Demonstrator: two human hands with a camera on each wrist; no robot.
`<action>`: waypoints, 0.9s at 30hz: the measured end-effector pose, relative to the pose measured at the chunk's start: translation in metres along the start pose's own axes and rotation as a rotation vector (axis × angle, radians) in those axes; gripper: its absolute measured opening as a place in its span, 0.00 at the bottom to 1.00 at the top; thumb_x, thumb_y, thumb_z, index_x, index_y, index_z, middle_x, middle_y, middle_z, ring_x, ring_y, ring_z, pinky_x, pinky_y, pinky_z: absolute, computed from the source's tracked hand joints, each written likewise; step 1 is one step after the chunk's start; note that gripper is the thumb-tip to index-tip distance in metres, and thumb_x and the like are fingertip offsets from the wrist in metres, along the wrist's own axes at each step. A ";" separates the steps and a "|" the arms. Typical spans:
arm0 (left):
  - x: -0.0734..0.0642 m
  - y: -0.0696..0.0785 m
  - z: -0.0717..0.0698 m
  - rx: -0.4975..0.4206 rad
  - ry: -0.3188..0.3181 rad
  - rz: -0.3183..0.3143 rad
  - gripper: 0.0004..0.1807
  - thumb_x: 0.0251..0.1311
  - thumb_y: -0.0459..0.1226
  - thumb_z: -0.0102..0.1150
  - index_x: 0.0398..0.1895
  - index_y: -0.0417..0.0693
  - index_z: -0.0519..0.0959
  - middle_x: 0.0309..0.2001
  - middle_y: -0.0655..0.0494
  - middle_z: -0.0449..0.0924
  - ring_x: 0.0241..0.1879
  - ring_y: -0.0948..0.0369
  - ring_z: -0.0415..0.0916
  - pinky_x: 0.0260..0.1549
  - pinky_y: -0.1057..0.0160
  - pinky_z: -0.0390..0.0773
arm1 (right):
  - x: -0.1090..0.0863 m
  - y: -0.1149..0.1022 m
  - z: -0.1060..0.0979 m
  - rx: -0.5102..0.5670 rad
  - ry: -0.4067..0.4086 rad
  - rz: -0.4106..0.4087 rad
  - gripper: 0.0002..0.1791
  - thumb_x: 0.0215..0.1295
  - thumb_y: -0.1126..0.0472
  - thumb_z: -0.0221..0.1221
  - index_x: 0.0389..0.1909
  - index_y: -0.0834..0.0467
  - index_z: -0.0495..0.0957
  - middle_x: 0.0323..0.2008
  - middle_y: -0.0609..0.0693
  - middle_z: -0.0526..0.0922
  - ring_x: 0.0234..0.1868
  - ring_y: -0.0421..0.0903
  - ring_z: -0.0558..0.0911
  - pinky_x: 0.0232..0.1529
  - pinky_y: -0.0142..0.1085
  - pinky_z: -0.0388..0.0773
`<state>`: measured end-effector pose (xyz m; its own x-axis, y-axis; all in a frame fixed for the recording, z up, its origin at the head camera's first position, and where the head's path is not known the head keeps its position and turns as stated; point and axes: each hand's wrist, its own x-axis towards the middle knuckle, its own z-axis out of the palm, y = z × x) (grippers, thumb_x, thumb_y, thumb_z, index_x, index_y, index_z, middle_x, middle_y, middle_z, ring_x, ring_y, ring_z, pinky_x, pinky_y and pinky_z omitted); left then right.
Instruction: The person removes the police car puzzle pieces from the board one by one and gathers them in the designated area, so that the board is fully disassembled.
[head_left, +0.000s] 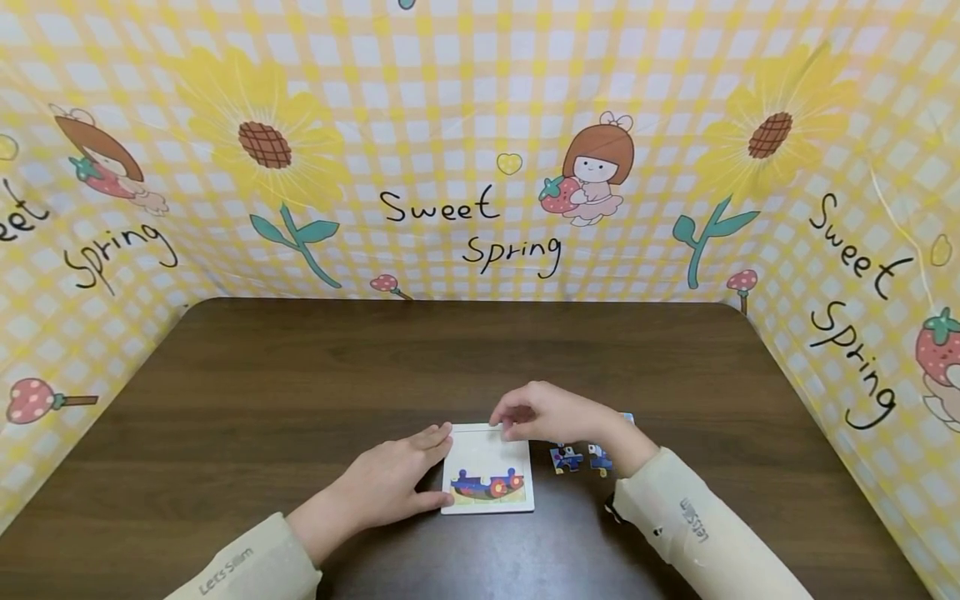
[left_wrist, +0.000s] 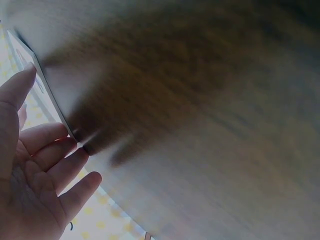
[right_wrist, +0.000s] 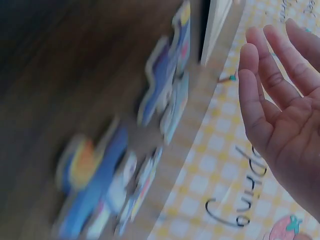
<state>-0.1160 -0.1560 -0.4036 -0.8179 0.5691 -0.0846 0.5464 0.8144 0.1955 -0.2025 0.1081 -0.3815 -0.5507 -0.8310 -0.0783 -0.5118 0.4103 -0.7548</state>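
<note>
A small white puzzle tray (head_left: 483, 452) lies flat on the table, with joined pieces (head_left: 480, 487) showing a blue and red picture along its near side. My left hand (head_left: 386, 479) rests against the tray's left edge, thumb at the near corner and fingers at the far one. The left wrist view shows those fingers (left_wrist: 70, 167) fairly straight, touching the rim. Above the tray's far right part hovers my right hand (head_left: 558, 414), fingers loosely bent. Nothing shows in its palm in the right wrist view. Loose puzzle pieces (head_left: 566, 459) lie right of the tray, partly hidden beneath the right forearm.
The dark wooden table (head_left: 360, 358) extends around the tray. Yellow checked cloth (head_left: 450, 100) with printed flowers and lettering rises along its back and sides. Several loose pieces (right_wrist: 95, 182) appear blurred in the right wrist view.
</note>
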 end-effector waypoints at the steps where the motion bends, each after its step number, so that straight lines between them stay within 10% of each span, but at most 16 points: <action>1: 0.000 0.000 0.000 -0.001 0.002 0.001 0.38 0.60 0.56 0.64 0.67 0.41 0.73 0.71 0.46 0.68 0.68 0.51 0.71 0.53 0.48 0.80 | 0.003 -0.002 0.002 -0.005 -0.012 0.000 0.10 0.68 0.65 0.60 0.48 0.62 0.83 0.35 0.48 0.83 0.34 0.36 0.76 0.39 0.29 0.75; 27: -0.001 -0.003 0.001 0.009 0.043 0.028 0.38 0.59 0.56 0.65 0.65 0.40 0.75 0.70 0.45 0.70 0.66 0.50 0.74 0.50 0.48 0.81 | 0.033 -0.024 0.041 -0.109 -0.216 0.046 0.10 0.62 0.72 0.63 0.44 0.61 0.82 0.24 0.44 0.75 0.24 0.32 0.71 0.31 0.24 0.72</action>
<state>-0.1165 -0.1592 -0.4054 -0.8090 0.5867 -0.0367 0.5709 0.7990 0.1889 -0.1818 0.0555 -0.3924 -0.4278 -0.8665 -0.2571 -0.5638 0.4782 -0.6734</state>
